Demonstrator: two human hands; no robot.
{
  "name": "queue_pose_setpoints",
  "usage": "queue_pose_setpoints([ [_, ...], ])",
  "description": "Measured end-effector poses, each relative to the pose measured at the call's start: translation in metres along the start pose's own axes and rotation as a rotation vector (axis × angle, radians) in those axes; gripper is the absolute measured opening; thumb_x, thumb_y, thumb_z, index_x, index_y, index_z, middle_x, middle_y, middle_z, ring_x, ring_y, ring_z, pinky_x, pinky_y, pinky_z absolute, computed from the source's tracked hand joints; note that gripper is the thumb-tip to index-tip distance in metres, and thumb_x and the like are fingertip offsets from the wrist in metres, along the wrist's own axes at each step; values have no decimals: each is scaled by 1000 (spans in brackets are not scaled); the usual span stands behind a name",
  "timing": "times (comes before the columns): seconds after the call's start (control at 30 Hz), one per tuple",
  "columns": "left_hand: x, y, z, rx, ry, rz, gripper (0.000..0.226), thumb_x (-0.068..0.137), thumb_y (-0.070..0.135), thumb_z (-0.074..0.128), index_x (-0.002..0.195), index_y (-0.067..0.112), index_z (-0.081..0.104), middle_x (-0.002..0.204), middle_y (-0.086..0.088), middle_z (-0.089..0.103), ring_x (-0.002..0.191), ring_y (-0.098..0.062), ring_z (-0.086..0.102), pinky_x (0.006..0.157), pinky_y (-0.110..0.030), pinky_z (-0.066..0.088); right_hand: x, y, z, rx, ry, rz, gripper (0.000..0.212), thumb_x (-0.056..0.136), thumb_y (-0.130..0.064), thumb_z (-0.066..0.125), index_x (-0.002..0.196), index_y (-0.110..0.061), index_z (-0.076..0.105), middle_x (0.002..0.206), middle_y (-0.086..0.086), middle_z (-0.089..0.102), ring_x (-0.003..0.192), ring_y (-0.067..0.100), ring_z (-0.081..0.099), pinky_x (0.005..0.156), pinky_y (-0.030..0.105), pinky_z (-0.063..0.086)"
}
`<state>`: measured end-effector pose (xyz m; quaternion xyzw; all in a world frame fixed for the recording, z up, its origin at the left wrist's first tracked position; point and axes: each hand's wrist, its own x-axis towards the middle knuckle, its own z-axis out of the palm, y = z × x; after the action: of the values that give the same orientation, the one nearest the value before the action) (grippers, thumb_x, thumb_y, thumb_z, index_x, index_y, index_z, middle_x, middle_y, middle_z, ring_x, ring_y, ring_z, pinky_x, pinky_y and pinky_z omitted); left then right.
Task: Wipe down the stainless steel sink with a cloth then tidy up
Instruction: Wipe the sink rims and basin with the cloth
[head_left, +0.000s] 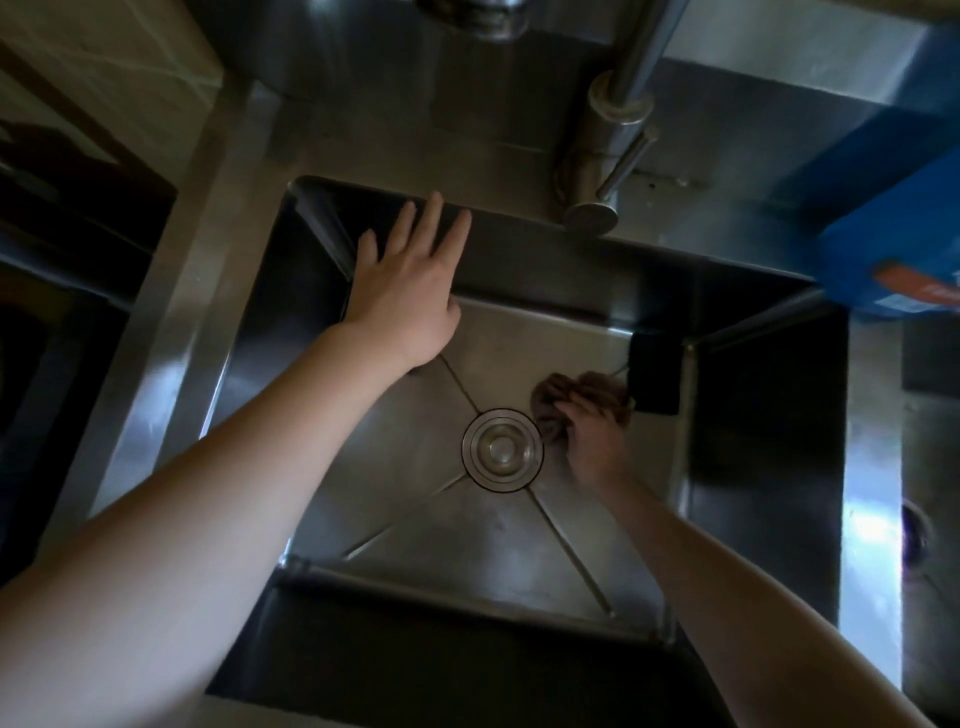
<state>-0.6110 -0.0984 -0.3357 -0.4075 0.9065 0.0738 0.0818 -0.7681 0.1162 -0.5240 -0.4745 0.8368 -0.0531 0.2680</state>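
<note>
1. Stainless steel sink (395, 525), a deep square basin, has a round drain (502, 450) at the middle of its floor.
2. Inside it, the brown cloth (558, 397) lies bunched on the floor just right of the drain, near the right wall.
3. The right hand (592, 441) presses on the cloth, fingers (582, 402) curled closed around it.
4. A black sponge (653, 371) leans in the far right corner, just beside the cloth.
5. The left hand (405, 291) hovers over the far left corner, fingers spread wide, holding nothing.
6. A faucet (613, 150) stands on the far rim; a blue box (883, 249) sits at the right.
</note>
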Motion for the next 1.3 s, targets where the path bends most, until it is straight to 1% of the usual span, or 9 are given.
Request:
queue_pose_setpoints([
  [0.1, -22, 0, 4, -32, 10, -3, 74, 90, 29, 52, 149, 25, 7, 159, -8, 0, 145, -29, 2, 112, -53, 13, -10, 11, 3, 39, 18, 50, 43, 87, -7, 51, 128, -19, 60, 144, 6, 47, 124, 31, 49, 108, 34, 36],
  [0.23, -66, -4, 17, -72, -37, -20, 70, 91, 30, 49, 149, 25, 10, 159, -7, 1, 145, -28, 3, 113, -51, 12, -31, 18, 9, -56, -125, 3, 46, 88, -9, 49, 131, -23, 57, 149, 3, 41, 124, 31, 47, 107, 31, 37],
  [0.37, -108, -7, 31, -89, -127, -48, 70, 91, 29, 50, 150, 24, 12, 159, -6, 2, 145, -27, 5, 111, -50, 16, -62, 16, 10, -277, -328, -196, 46, 92, -14, 46, 135, -30, 50, 155, -4, 29, 129, 30, 38, 105, 35, 40],
  [0.53, -151, -5, 36, -89, -156, -77, 64, 92, 28, 46, 149, 22, 17, 157, -7, 11, 142, -27, 14, 109, -48, 20, -101, -2, 15, -469, -590, -542, 58, 89, -2, 48, 142, -24, 40, 158, 3, 20, 136, 33, 29, 103, 44, 41],
  [0.73, -216, 4, 21, -190, -60, -90, 54, 85, 22, 58, 136, 15, 45, 115, -8, 56, 101, -31, 54, 85, -42, 43, -97, -32, 28, -558, -556, -842, 51, 86, -3, 51, 133, -21, 48, 150, 6, 31, 117, 29, 45, 84, 39, 44],
  [0.9, -264, 6, 22, -204, -92, -184, 44, 85, 21, 60, 128, 16, 54, 99, -8, 58, 87, -32, 58, 77, -43, 46, -56, -67, 29, -449, -417, -647, 39, 87, -12, 54, 124, -24, 54, 135, 4, 45, 112, 28, 49, 75, 38, 48],
  [1.03, -282, 7, 26, -263, -99, -204, 40, 86, 19, 60, 126, 14, 56, 95, -9, 57, 84, -33, 58, 75, -43, 47, -68, -77, 42, -384, -423, -542, 39, 90, -12, 47, 127, -23, 52, 138, 7, 42, 117, 32, 44, 87, 41, 47],
  [1.17, -297, 9, 28, -255, -53, -235, 34, 83, 17, 60, 117, 11, 63, 86, -11, 59, 76, -35, 58, 69, -42, 48, -110, -71, 55, -426, -524, -762, 46, 85, -11, 58, 130, -21, 51, 143, 8, 39, 112, 32, 47, 80, 41, 49],
  [1.3, -310, 2, 28, -231, -41, -246, 34, 84, 23, 51, 113, 10, 64, 86, -11, 60, 77, -36, 59, 69, -43, 48, -124, -82, 62, -534, -599, -910, 48, 87, -5, 51, 133, -19, 49, 143, 11, 38, 109, 33, 48, 72, 44, 52],
])
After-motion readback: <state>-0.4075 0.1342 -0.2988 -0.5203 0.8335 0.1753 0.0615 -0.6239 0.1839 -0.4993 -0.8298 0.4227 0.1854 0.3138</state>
